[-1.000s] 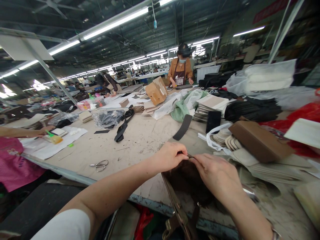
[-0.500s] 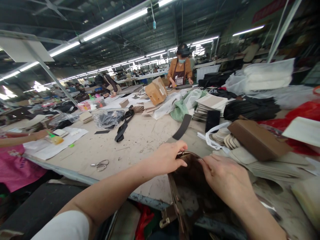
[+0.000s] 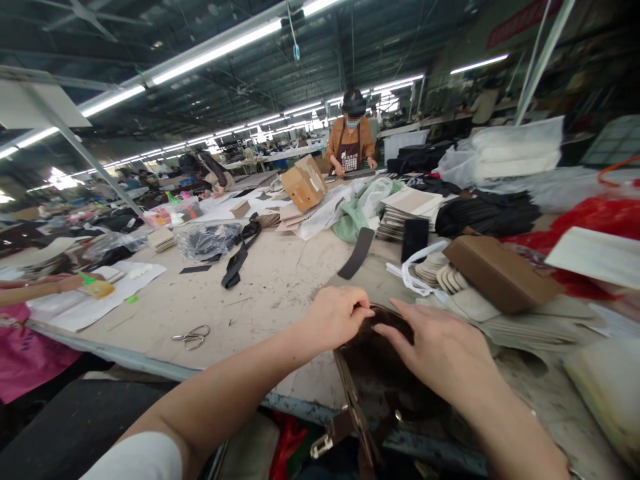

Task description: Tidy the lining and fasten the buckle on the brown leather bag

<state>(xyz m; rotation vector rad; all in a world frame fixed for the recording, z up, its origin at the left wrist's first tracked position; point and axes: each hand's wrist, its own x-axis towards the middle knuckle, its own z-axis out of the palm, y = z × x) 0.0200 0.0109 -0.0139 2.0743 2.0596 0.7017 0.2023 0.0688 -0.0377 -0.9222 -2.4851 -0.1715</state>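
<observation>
A dark brown leather bag (image 3: 380,377) lies on the worktable's near edge, its strap and metal buckle (image 3: 330,437) hanging over the front. My left hand (image 3: 336,317) is closed in a pinch on the bag's upper rim. My right hand (image 3: 440,353) rests on the bag's top, fingers stretched out and pressed against the leather toward the left hand. Much of the bag is hidden under my right hand.
Scissors (image 3: 191,336) lie on the table (image 3: 260,293) to the left. A brown box (image 3: 500,272), stacked pale insoles (image 3: 440,275), black strips (image 3: 356,253) and bagged materials crowd the right and back. Another person's arm (image 3: 35,290) reaches in at far left; a worker in an apron (image 3: 351,143) stands at the far end.
The bag's mouth opened up from a pinched seam. My right hand went from gripping the rim to lying flat with fingers extended. The view drifted slightly rightward.
</observation>
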